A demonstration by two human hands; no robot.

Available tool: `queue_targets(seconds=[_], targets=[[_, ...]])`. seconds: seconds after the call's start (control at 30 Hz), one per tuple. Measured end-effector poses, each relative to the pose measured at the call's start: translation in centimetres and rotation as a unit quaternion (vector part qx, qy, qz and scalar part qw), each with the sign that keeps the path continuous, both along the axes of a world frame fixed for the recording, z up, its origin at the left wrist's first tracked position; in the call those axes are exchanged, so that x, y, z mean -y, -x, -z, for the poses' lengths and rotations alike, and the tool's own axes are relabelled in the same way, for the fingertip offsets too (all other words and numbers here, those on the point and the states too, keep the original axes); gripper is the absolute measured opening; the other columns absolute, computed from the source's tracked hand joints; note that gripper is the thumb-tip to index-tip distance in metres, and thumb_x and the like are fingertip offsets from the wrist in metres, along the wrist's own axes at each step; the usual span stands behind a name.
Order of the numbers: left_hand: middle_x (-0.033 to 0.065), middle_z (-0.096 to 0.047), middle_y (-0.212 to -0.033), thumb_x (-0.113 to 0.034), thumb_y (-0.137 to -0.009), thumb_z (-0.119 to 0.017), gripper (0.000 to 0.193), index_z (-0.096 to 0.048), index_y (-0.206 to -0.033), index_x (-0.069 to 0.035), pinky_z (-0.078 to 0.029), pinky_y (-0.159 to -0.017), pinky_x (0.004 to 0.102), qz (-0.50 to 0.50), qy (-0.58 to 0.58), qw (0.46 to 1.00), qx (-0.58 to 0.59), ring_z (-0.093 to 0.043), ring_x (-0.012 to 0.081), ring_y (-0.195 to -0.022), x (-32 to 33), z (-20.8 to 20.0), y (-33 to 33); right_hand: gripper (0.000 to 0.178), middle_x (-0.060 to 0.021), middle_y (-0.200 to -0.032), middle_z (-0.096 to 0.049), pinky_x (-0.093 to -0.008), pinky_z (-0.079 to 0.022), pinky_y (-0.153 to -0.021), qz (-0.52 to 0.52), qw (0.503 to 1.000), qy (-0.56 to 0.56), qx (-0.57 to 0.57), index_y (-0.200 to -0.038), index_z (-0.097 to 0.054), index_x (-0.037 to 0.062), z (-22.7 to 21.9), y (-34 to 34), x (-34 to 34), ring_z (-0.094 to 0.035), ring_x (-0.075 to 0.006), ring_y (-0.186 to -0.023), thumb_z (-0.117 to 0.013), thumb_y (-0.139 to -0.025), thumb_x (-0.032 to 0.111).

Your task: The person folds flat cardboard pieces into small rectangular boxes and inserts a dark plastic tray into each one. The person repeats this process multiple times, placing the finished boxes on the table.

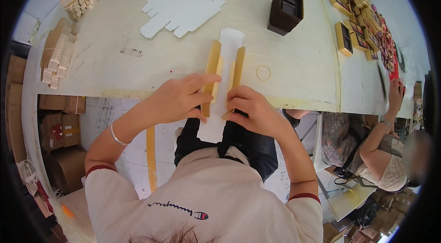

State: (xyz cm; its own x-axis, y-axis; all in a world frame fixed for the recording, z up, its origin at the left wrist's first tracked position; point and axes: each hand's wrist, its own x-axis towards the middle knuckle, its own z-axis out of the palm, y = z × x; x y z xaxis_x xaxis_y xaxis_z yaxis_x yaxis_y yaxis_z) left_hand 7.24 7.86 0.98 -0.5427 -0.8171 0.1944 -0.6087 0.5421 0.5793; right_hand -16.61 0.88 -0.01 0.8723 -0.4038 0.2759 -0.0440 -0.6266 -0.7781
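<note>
A partly folded card box [212,66], gold outside and white inside, lies lengthwise across the near table edge, its two long sides standing up. On its left side, my left hand [181,98] pinches the gold wall between fingers and thumb. My right hand [250,107] grips the opposite wall close to its near end. A white end flap [232,36] lies flat at the far end. Beyond it, flat white box blanks [181,6] rest on the table. To the right of the box lies a thin rubber band [263,73].
A stack of dark brown plastic trays [274,15] stands at the far right. Bundled card blanks [57,54] line the left edge. Gold boxes with dark inserts [343,38] sit on the right-hand table, where another person's hand [395,96] touches red material. Brown cartons [69,128] fill the space under the table.
</note>
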Motion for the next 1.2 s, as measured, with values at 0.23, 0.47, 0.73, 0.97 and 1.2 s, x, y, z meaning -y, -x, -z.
queue_targets(seconds=[0.23, 0.47, 0.73, 0.97, 1.2], targets=[[0.0028, -0.058, -0.073, -0.013, -0.068, -0.08, 0.023, -0.065, -0.084, -0.007, -0.047, -0.058, 0.0328, -0.149, 0.008, 0.985, -0.088, -0.057, 0.0225, -0.066, -0.2, 1.8, 3.8, 0.018, -0.0119, -0.082, -0.047, -0.0415, -0.045, -0.068, 0.06, 0.997, 0.033, -0.021, -0.082, -0.05, -0.0003, 0.3, -1.5, -0.7, -0.051, -0.033, -0.076, -0.067, -0.076, -0.001], [0.0052, -0.056, -0.071, -0.008, -0.072, -0.076, 0.013, -0.065, -0.078, -0.004, -0.043, -0.053, 0.0318, -0.155, 0.024, 0.982, -0.108, -0.055, 0.0225, -0.06, -0.8, 2.5, 4.2, 0.028, -0.0184, -0.11, -0.053, -0.04, -0.048, -0.076, 0.057, 0.994, -0.06, -0.073, -0.1, -0.052, -0.0008, -1.4, -0.5, -1.1, -0.056, -0.0365, -0.092, -0.062, -0.075, -0.006], [0.0072, -0.058, -0.073, -0.009, -0.079, -0.072, 0.011, -0.065, -0.079, -0.001, -0.043, -0.053, 0.0298, -0.173, -0.065, 0.975, -0.126, -0.055, 0.0189, -0.062, -0.8, 1.6, 4.2, 0.046, -0.0195, -0.127, -0.051, -0.038, -0.049, -0.084, 0.1, 0.972, 0.214, -0.002, -0.116, -0.056, -0.0048, 1.9, 0.8, -3.3, -0.059, -0.032, -0.098, -0.061, -0.071, -0.009], [0.0095, -0.06, -0.111, -0.02, -0.096, -0.055, 0.034, -0.045, -0.123, -0.003, -0.05, -0.072, 0.0278, -0.042, -0.244, 0.934, -0.259, -0.059, 0.0162, -0.093, -0.2, 1.0, 1.9, 0.023, -0.0138, -0.104, -0.055, -0.0326, -0.049, -0.067, 0.128, 0.986, -0.045, 0.096, -0.1, -0.061, 0.0006, 2.8, -0.5, -1.6, -0.059, -0.0275, -0.082, -0.066, -0.079, -0.007], [0.0136, -0.044, -0.13, -0.004, -0.091, -0.057, 0.038, -0.034, -0.122, -0.007, -0.047, -0.065, 0.028, -0.125, -0.108, 0.947, -0.276, -0.057, 0.0176, -0.078, -1.1, 2.5, 3.5, 0.037, -0.015, -0.112, -0.053, -0.0314, -0.049, -0.065, 0.179, 0.972, -0.066, 0.138, -0.113, -0.056, 0.0037, 1.7, -1.6, -2.2, -0.057, -0.0263, -0.073, -0.069, -0.08, -0.004]])
